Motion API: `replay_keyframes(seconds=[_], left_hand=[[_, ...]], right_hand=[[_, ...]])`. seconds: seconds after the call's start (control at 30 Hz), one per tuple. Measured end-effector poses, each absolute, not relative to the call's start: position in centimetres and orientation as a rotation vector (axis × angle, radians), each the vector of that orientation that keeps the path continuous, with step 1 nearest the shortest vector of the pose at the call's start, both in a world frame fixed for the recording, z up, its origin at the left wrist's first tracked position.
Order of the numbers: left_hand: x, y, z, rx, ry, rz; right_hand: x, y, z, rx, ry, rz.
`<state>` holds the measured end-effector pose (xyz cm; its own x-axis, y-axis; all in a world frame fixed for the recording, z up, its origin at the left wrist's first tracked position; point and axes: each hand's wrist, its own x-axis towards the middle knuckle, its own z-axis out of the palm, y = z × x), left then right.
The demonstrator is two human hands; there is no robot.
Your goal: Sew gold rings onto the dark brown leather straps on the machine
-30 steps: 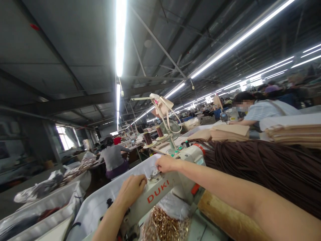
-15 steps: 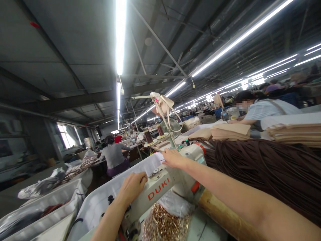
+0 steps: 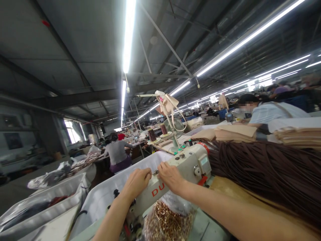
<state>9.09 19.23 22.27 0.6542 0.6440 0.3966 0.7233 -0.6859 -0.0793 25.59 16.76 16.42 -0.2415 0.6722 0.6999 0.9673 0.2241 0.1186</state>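
Note:
Both hands are over the top of a white industrial sewing machine (image 3: 187,164) with red lettering on its arm. My left hand (image 3: 138,182) rests at the near end of the arm, its fingers curled closed. Facing it, my right hand (image 3: 171,176) is closed too, with fingertips beside small metal fittings (image 3: 155,172) on the machine's top. Whatever the fingers hold, if anything, is hidden. Below the arm lies a clear plastic bag of gold-coloured metal hardware (image 3: 169,219).
A white plastic bin (image 3: 100,197) stands behind the machine, another bin (image 3: 32,217) at left. Dark brown straps (image 3: 260,167) pile up at right, near stacked beige pieces (image 3: 235,133). Thread cones (image 3: 151,135) and a fan (image 3: 177,127) stand beyond. Co-workers sit at left and right.
My right hand has come back from the far part of the machine's top toward my left hand, covering some lettering. The view has shifted slightly.

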Motion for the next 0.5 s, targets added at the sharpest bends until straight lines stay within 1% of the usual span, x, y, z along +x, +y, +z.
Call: replay_keyframes(seconds=[0.17,0.33,0.43,0.5], left_hand=[[9.0,19.2,22.2,-2.658,-1.107,-0.551],[9.2,19.3,22.0,-2.722,-1.109,-0.637],[9.1,19.1,22.6,-2.770,-1.118,-0.769],[8.7,18.4,23.2,-2.788,-1.146,-0.925]], right_hand=[[25.6,16.4,16.3,-1.517,-1.939,-0.767],[25.4,16.7,16.6,-1.533,-1.934,-0.711],[25.8,16.6,17.2,-1.534,-1.927,-0.651],[26.5,15.6,17.7,-1.543,-1.888,-0.600]])
